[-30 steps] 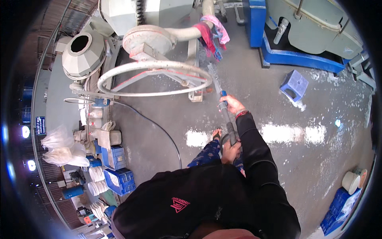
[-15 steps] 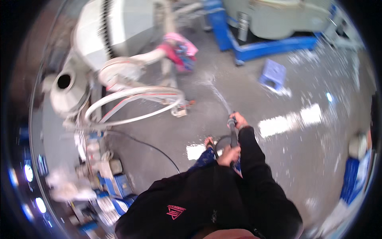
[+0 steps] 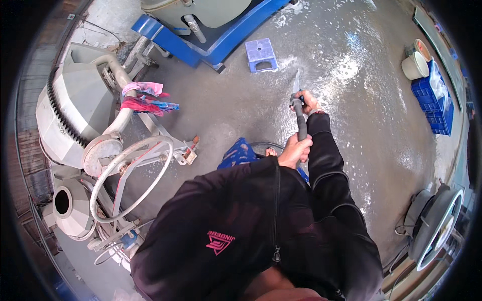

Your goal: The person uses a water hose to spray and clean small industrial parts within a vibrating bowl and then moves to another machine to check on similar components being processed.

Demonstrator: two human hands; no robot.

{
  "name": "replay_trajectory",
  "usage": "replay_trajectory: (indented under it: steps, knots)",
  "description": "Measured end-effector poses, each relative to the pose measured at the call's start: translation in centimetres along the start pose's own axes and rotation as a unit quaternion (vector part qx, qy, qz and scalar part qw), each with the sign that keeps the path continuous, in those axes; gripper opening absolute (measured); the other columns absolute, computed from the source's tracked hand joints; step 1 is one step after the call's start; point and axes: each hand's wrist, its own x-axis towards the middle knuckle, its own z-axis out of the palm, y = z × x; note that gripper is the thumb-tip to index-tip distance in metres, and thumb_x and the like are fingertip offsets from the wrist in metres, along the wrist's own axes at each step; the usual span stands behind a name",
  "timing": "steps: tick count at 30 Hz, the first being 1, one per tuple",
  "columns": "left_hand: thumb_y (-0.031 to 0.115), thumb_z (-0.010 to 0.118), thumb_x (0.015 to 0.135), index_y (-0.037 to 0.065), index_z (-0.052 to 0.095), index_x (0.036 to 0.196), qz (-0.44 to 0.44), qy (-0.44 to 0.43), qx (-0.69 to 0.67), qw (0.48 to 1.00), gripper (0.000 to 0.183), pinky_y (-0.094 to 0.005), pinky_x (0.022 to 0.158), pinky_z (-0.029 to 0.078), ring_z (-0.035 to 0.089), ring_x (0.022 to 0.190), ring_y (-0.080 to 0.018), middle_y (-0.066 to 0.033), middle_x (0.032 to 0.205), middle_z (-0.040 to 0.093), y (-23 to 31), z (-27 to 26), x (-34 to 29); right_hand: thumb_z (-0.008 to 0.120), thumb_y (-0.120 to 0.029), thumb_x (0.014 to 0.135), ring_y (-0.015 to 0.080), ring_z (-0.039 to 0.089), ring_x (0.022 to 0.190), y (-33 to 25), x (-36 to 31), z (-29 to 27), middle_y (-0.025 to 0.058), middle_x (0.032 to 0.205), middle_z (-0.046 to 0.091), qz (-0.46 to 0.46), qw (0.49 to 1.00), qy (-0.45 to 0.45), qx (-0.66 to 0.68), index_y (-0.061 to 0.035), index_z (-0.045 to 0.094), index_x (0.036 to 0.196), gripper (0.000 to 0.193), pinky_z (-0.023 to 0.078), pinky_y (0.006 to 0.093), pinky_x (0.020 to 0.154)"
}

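In front of my body, both hands are wrapped around a dark grey hose (image 3: 301, 121). My right hand (image 3: 309, 102) grips its front end at the nozzle, which is partly covered by the fingers. Lower down, my left hand (image 3: 295, 150) holds the hose close to my jacket. A whitish water jet (image 3: 296, 80) leaves the nozzle and runs ahead over the wet grey floor (image 3: 326, 65). Just left of the jet stands a small purple plastic stool (image 3: 259, 49), with white foam beside its foot.
A large mixer drum (image 3: 83, 103) with a pale handwheel (image 3: 95, 193) stands left, cloths (image 3: 143, 103) draped on its frame. A machine on a blue base (image 3: 236, 32) is at the far left. Blue crates (image 3: 427, 98), a white bucket (image 3: 414, 66) and a round fan (image 3: 442, 231) line the right.
My view has turned to the right, so the stool, blue-based machine and mixer appear farther left. The crates and fan show more fully. Both hands still hold the spraying hose.
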Motion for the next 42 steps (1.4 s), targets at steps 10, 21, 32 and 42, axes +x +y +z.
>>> replay_trajectory:
  steps: [10,21,32,42]
  knots:
    - [0.01,0.053,0.07,0.009,0.048,0.079,0.018,-0.005,-0.076,0.997,0.01,-0.0188,0.037,0.023,0.028,0.041,-0.0024,0.0064,0.055,0.034,4.8,3.4,5.0,0.053,-0.007,0.069,0.025,0.056,0.062,-10.7,-0.3,3.9,0.0125,0.078,0.051,-0.052,0.989,-0.079,-0.11,-0.0003,0.046,0.09,0.023,0.052,0.0364,0.05]
    - [0.011,0.051,0.069,0.012,0.048,0.077,-0.013,-0.002,-0.107,0.994,0.009,-0.018,0.035,0.022,0.029,0.041,-0.0032,0.0067,0.057,0.035,20.5,5.7,17.1,0.054,-0.011,0.062,0.0268,0.052,0.045,-27.4,10.0,8.3,0.0147,0.06,0.052,-0.112,0.981,0.06,-0.149,0.0035,0.053,0.076,0.019,0.047,0.0385,0.041]
    - [0.016,0.054,0.072,0.015,0.046,0.074,-0.191,-0.159,-0.005,0.969,0.007,-0.0199,0.039,0.02,0.025,0.04,-0.0035,0.009,0.052,0.034,25.9,10.9,26.3,0.054,-0.02,0.06,0.0238,0.044,0.041,-31.5,7.3,-4.0,0.0077,0.052,0.049,-0.114,0.953,0.257,-0.114,-0.0089,0.048,0.06,0.013,0.037,0.0379,0.041]
    - [0.01,0.054,0.071,0.013,0.047,0.073,-0.188,-0.192,0.05,0.962,0.007,-0.0178,0.035,0.022,0.026,0.039,-0.0017,0.0086,0.052,0.033,20.0,21.2,32.0,0.054,-0.017,0.062,0.0226,0.049,0.048,-38.1,4.8,-16.7,0.0087,0.058,0.05,-0.12,0.948,0.289,0.057,-0.0068,0.052,0.07,0.014,0.045,0.036,0.044]
